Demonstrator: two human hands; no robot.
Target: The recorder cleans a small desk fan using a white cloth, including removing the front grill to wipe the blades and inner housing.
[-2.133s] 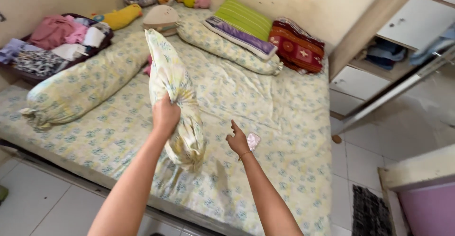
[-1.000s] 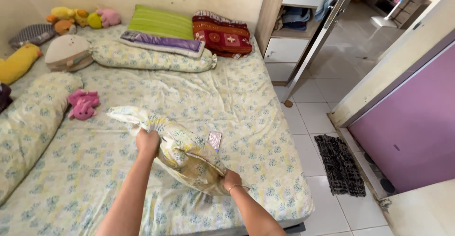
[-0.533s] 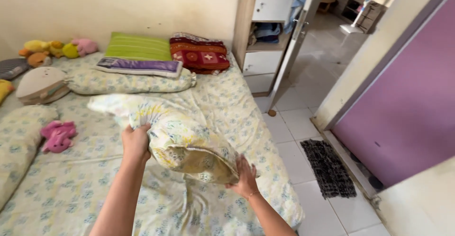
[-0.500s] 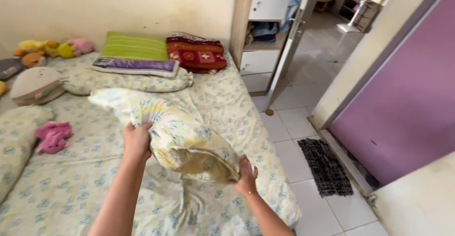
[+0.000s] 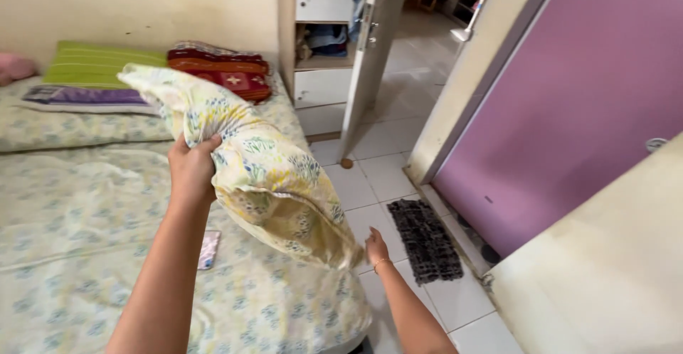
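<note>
While left hand [image 5: 192,169] is clenching gathered neck of floral yellow-white cotton pillow [image 5: 263,176], lifting it higher into frame centre, right hand [image 5: 377,249] is coming off lower end, fingers released; pillow now swinging clear of floral-sheeted bed [image 5: 85,254].

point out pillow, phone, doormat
pillow [image 5: 270,176], head view, middle of the floral cover
phone [image 5: 209,249], head view, centre of its back
doormat [image 5: 427,240], head view, middle of the dark mat
</note>
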